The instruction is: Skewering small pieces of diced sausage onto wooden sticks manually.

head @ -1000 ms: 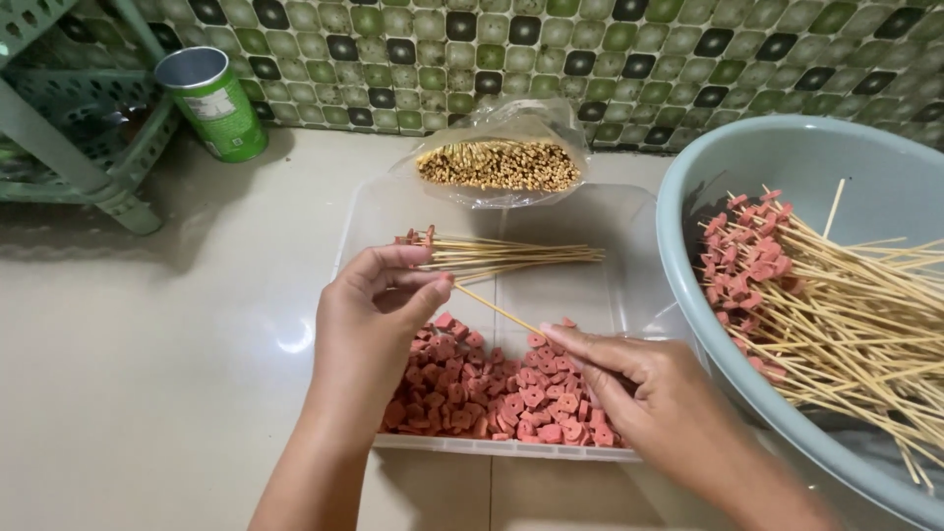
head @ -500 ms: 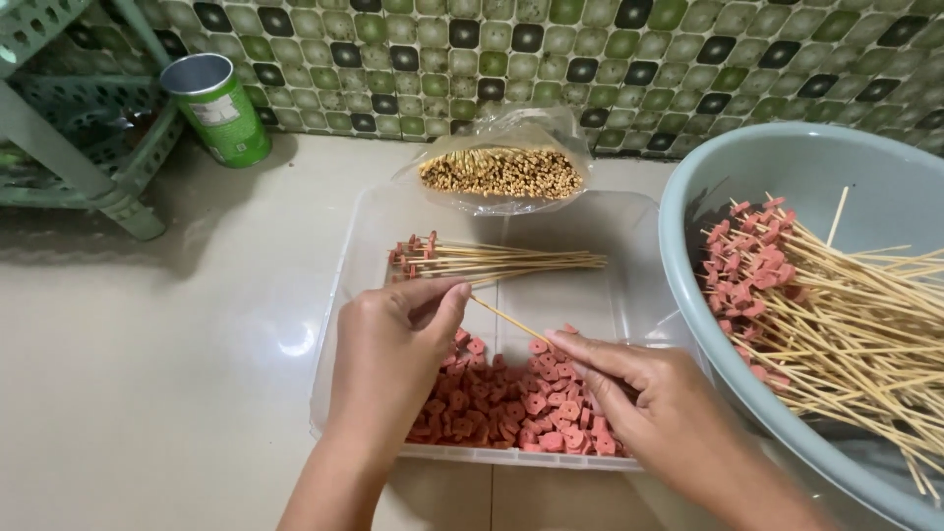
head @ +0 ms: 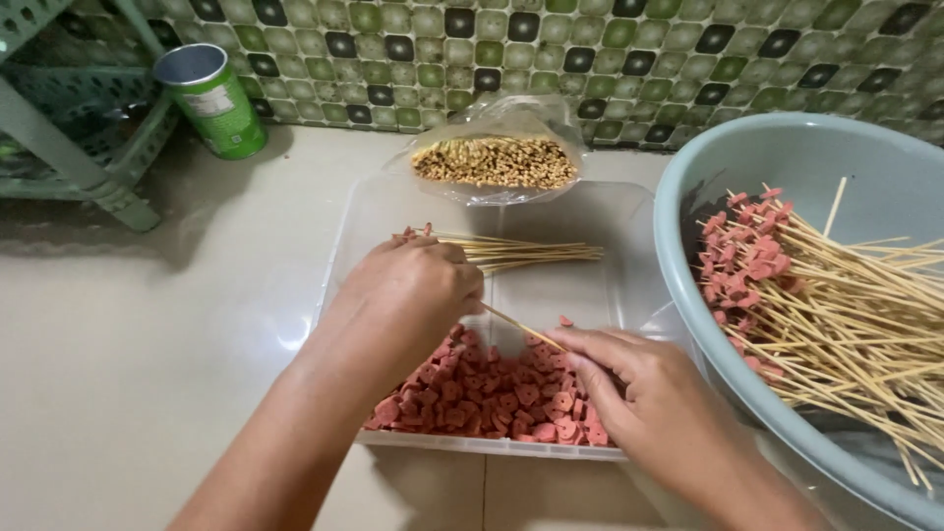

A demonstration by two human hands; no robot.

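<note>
Left hand point(head: 413, 290): closed on a bamboo skewer point(head: 521, 329), now drifting lower over the clear tray point(head: 629, 256).
Right hand point(head: 629, 393): fingers curled, pinching among the pink sausage pieces point(head: 482, 388), barely shifting since before.

Left hand point(head: 413, 290) covers the near end of the thin bamboo skewer point(head: 521, 327); its fingertips are unseen. Grey-blue plastic basin point(head: 688, 295) cut off at right and bottom edges. Green plastic stool point(head: 69, 147) cropped at upper left.
</note>
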